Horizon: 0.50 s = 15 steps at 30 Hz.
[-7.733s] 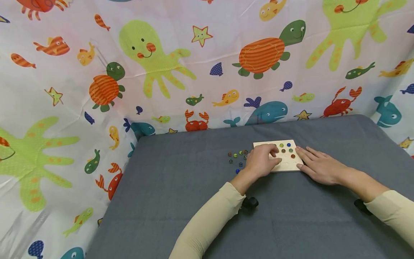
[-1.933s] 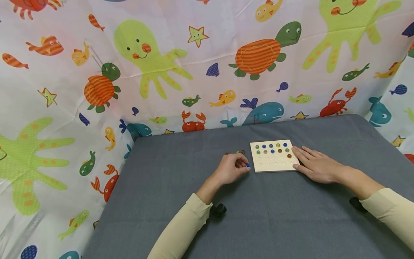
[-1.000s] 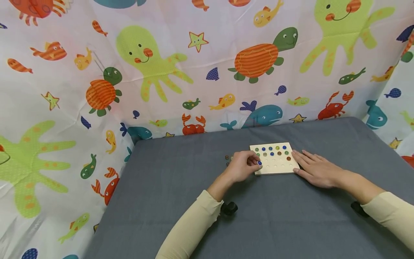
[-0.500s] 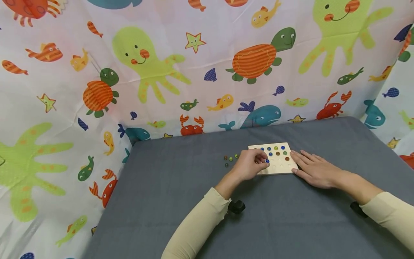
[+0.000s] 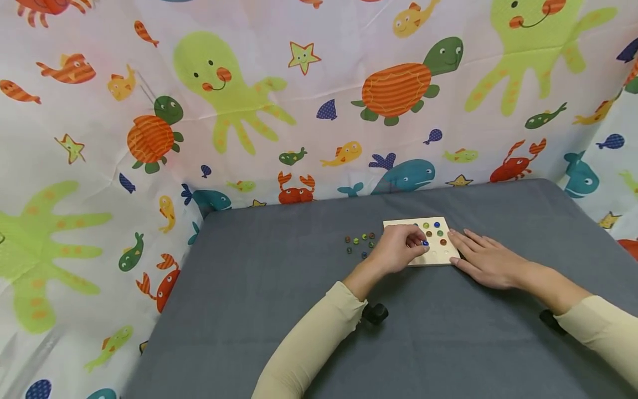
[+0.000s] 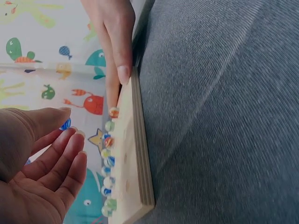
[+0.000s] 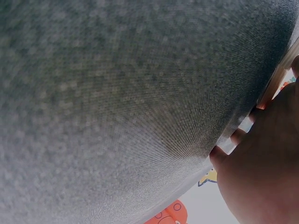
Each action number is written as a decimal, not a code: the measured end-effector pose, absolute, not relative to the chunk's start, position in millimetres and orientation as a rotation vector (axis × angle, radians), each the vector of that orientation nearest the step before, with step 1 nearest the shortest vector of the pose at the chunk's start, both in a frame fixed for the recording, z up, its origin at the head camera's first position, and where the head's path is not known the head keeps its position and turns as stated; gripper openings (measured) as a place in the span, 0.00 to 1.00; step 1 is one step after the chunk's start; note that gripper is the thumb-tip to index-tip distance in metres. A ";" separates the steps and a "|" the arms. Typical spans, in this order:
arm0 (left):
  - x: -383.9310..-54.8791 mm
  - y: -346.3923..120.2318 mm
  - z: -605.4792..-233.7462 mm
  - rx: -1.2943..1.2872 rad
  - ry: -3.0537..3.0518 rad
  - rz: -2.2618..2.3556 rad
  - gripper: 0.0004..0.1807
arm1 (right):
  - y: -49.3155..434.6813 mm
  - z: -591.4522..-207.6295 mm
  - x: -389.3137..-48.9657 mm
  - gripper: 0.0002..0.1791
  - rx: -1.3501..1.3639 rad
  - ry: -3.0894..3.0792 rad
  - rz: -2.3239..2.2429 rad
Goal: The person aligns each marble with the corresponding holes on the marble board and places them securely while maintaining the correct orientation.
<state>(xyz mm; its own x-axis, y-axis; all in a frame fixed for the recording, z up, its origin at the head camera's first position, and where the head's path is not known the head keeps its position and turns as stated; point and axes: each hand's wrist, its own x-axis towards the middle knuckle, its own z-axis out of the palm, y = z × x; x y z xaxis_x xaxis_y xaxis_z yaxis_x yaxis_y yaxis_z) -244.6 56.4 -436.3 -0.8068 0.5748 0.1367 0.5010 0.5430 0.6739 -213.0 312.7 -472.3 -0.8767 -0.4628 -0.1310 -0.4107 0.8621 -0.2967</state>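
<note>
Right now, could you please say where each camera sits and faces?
Head: on the head, looking forward and down at the board; sleeves, left hand and right hand show.
Left wrist: worn there, facing the board's edge; both hands show.
Right wrist: worn there, facing mostly grey cloth; right hand shows.
Head and left wrist share the blue marble.
</note>
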 end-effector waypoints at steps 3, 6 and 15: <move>-246.5 61.2 -435.6 0.967 2.672 1.087 0.08 | 311.7 -472.2 -213.1 0.42 -0.664 2.843 -0.385; -249.3 65.2 -436.1 0.988 2.678 1.066 0.08 | 311.0 -470.7 -213.2 0.42 -0.656 2.849 -0.387; -247.5 69.1 -445.2 0.974 2.686 1.036 0.07 | 305.5 -475.2 -208.5 0.42 -0.664 2.840 -0.394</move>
